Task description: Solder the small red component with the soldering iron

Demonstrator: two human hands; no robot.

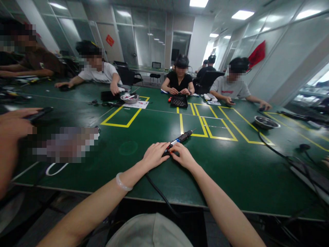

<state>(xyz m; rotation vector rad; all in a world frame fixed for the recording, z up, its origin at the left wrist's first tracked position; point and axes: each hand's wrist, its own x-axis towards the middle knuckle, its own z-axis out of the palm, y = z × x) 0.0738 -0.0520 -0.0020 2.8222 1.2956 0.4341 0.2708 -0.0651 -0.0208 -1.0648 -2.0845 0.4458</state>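
An electric screwdriver (183, 137) with a black body, a blue-and-silver middle and a thin bit lies slantwise low over the green table (108, 164), bit pointing away to the right. My left hand (156, 153) is closed over its rear part, back of the hand upward. On the near right side, my right hand (183, 156) pinches the same tool with thumb and bent fingers. Something small and red-orange shows by the right fingertips, too small to name. The tool's rear is hidden under my hands. A black cable (160, 192) runs from beneath the left hand over the table's near edge.
Yellow tape outlines (221, 139) mark the table beyond my hands. Further off are a black tray (179, 101), a bowl (130, 98) and a metal dish (266, 122). Cables (277, 152) lie at right. A co-worker's hand (17, 125) holds a dark object at left; other people sit opposite.
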